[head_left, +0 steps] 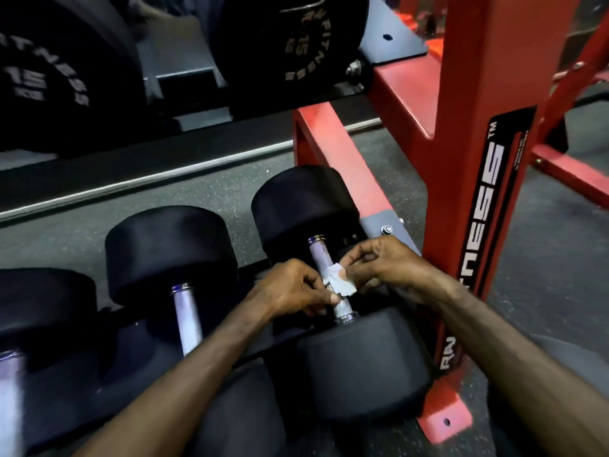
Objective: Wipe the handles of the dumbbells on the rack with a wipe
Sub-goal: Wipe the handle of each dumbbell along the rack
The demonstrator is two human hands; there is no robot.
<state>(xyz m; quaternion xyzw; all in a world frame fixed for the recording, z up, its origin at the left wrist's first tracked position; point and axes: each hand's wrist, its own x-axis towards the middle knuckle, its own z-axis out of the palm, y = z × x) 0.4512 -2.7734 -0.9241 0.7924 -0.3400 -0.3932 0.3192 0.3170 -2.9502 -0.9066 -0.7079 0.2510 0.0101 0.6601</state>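
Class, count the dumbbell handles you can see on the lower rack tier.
3: the rightmost handle under both hands with the wipe, the middle handle, and a blurred one at the left edge. More may lie out of frame.

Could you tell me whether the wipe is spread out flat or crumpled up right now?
Crumpled: the wipe is a small creased wad against the handle.

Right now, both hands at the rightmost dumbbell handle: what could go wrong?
1. The wipe is a small scrap pinched between left hand and right hand; it may tear or slip off the knurled handle.
2. It covers only mid-handle, so the ends could get missed.
3. The next handle looks untouched and could be skipped.
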